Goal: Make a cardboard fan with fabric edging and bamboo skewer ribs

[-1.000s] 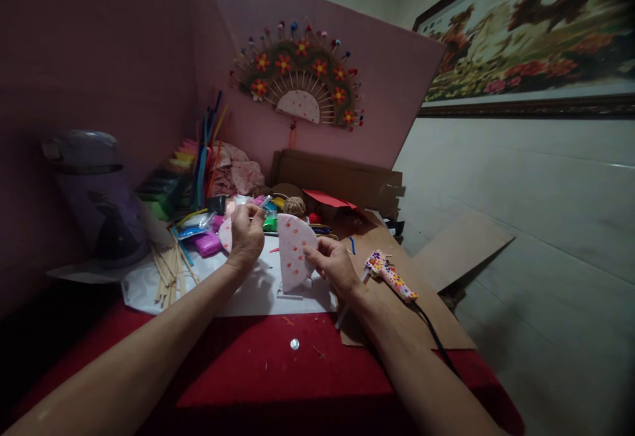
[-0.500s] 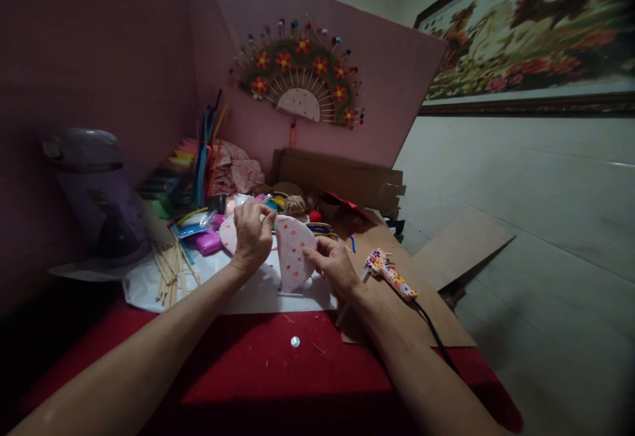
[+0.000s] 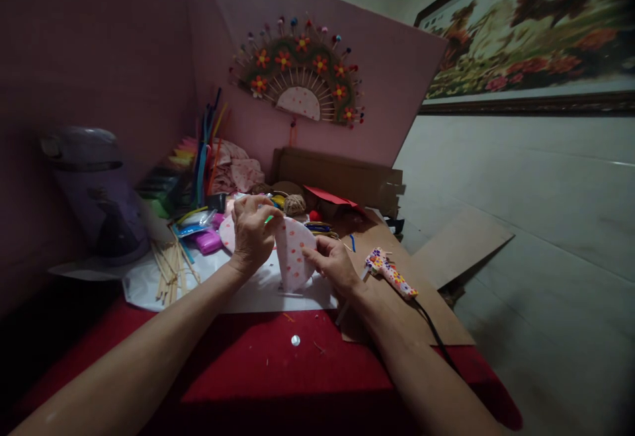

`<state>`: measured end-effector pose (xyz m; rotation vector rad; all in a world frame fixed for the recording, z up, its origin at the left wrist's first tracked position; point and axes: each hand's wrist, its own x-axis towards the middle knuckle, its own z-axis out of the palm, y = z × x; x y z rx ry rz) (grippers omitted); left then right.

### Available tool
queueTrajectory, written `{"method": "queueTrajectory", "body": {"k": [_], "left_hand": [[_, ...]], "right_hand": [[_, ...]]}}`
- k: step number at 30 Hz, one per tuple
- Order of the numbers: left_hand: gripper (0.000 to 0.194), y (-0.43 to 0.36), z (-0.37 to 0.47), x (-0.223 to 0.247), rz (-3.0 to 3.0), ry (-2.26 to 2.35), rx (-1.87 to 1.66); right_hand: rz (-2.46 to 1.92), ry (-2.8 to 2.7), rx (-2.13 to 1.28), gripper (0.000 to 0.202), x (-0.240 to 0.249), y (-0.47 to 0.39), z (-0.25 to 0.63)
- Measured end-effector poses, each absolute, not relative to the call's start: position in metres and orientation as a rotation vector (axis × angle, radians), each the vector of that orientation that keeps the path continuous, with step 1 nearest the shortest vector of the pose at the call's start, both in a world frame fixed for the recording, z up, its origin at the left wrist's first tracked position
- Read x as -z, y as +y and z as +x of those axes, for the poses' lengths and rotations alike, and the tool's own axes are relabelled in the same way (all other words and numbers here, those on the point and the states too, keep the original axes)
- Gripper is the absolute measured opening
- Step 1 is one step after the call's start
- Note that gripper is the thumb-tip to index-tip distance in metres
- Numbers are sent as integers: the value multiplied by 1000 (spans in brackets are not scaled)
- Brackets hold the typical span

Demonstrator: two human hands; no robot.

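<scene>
Head view: right hand (image 3: 336, 265) pinches the curved edge of a dotted half-circle (image 3: 294, 256), upright over the white sheet (image 3: 258, 298); left hand (image 3: 253, 234) is at its top corner, can't tell if gripping. Probably light, stiffish, bendable, so I'd stick to edges.

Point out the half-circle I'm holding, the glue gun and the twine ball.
Held half-circle (image 3: 294, 255): head view, its spotted face.
Glue gun (image 3: 394, 278): head view, its flowered handle.
Twine ball (image 3: 294, 205): head view, its front.
</scene>
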<state>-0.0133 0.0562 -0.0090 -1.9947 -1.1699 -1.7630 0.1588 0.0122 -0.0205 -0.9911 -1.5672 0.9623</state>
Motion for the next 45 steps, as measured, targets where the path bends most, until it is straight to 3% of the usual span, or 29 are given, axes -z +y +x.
{"method": "queueTrajectory", "body": {"k": [6, 11, 14, 20, 27, 33, 40, 45], "left_hand": [[8, 65, -19, 9, -1811, -1365, 2098], [1, 77, -21, 15, -1866, -1457, 2596], [13, 76, -18, 17, -2142, -1480, 2666], [21, 55, -8, 7, -2403, -1372, 2859], [29, 37, -1, 0, -2626, -971, 2748], [15, 40, 0, 0, -2521, -1228, 2786], [24, 44, -2, -4, -2249, -1403, 3064], [39, 44, -5, -4, -2084, -1463, 3034]], "right_hand": [[-920, -1616, -902, 23, 24, 14, 160], [-933, -1662, -415, 12, 22, 12, 165], [-945, -1681, -158, 11, 20, 9, 169], [-1042, -1644, 51, 16, 22, 11, 174], [-1115, -1691, 39, 17, 23, 16, 174], [-1145, -1748, 31, 17, 25, 18, 175], [-1089, -1774, -11, 14, 25, 19, 174], [-1088, -1714, -37, 15, 26, 20, 174]]}}
